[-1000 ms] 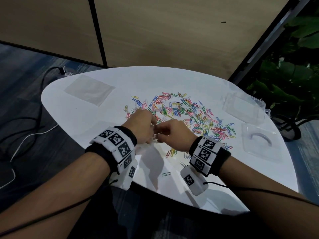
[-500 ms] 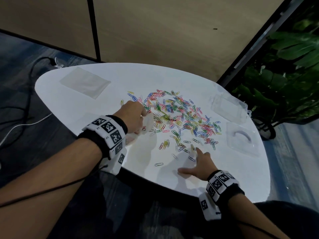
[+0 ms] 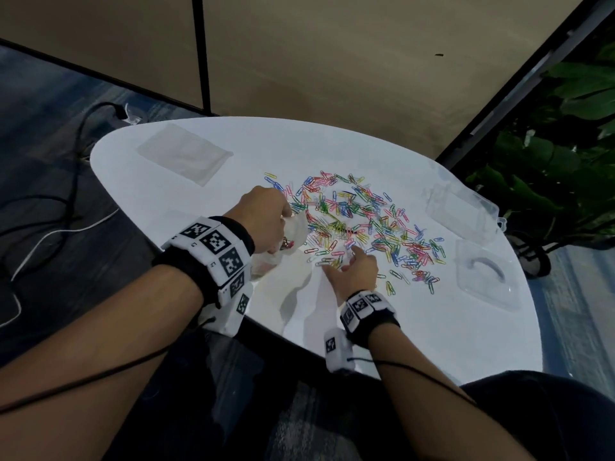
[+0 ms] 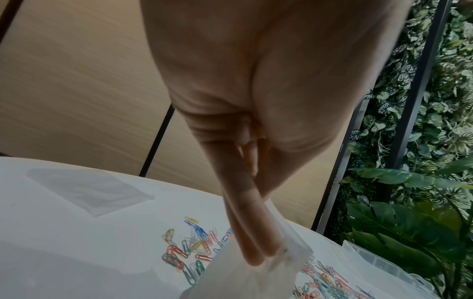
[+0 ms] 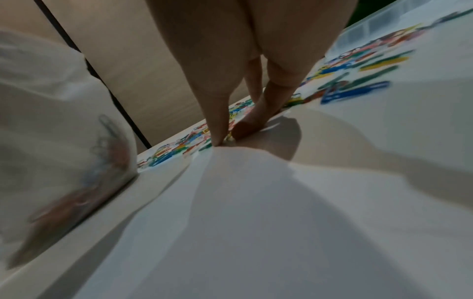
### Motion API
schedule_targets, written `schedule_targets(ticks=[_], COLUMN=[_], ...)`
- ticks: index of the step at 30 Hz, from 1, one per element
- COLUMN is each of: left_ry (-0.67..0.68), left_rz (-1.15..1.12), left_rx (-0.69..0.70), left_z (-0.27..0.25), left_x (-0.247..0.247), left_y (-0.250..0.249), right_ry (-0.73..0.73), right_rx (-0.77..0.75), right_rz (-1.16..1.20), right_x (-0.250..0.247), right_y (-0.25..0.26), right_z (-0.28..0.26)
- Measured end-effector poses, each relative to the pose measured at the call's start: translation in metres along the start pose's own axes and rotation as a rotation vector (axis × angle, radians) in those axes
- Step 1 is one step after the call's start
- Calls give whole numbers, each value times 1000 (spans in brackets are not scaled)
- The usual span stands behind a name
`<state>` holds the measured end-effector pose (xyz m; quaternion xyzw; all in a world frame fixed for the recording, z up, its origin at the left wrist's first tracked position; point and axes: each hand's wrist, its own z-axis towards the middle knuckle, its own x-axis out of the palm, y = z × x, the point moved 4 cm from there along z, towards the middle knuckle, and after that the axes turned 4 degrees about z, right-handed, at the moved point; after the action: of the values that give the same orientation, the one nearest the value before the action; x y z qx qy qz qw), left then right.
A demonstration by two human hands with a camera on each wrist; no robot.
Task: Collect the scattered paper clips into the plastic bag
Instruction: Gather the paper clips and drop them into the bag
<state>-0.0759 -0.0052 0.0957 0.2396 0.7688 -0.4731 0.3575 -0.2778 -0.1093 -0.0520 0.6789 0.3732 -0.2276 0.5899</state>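
Where the left hand's (image 3: 266, 217) fingers (image 4: 256, 232) pinch its rim, the plastic bag (image 3: 294, 234) hangs crumpled and translucent, with a few clips inside, left of the scattered coloured paper clips (image 3: 366, 214). Right hand (image 3: 356, 274): thumb and forefinger narrow, tips on the table (image 3: 399, 321) at the scatter's near edge; cannot tell if a clip is pinched.

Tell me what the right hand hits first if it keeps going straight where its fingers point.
The nearest clips. The right hand has its fingertips down at the scatter's near edge, so loose clips come first, then likely the denser heap.
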Motion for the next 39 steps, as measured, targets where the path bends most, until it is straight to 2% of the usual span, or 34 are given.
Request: schedule_targets(ticks=[3, 8, 10, 13, 15, 19, 23, 25, 27, 29, 31, 33, 35, 37, 39], left_ry=[4, 13, 18, 15, 12, -5, -11, -6, 10, 37, 66, 76, 63, 50, 37], left_rz=[18, 39, 41, 48, 49, 45, 44, 44, 29, -15, -54, -94, -152, -175, -159], left_rx=[0, -9, -5, -4, -3, 2, 10, 13, 19, 23, 27, 27, 17, 11, 22], left_z=[3, 6, 6, 7, 7, 7, 7, 8, 10, 13, 16, 18, 18, 18, 17], left_x=[-2, -1, 1, 3, 4, 6, 6, 7, 10, 15, 22, 29, 32, 34, 36], left_y=[0, -1, -3, -5, -5, -5, -7, -10, -15, -19, -25, -30, -36, -42, -47], right_ry=[15, 148, 185, 176, 178, 114, 52, 104, 185, 304, 451, 570, 626, 635, 568], right_rx=[-85, -416, -553, -608, -586, -424, -119, 17, 124, 150, 132, 149, 190, 202, 142], right_rz=[-60, -481, -559, -576, -542, -313, 2, 211, 568, 843, 976, 1024, 1030, 987, 848], right_x=[3, 11, 16, 13, 7, -25, -61, -74, -85, -95, -101, -97, -84, -69, -62], right_y=[18, 46, 51, 55, 54, 44, 28, 25, 34, 53, 74, 86, 89, 88, 83], right_z=[23, 40, 40, 39, 40, 52, 67, 70, 64, 48, 28, 10, -5, -15, -13])
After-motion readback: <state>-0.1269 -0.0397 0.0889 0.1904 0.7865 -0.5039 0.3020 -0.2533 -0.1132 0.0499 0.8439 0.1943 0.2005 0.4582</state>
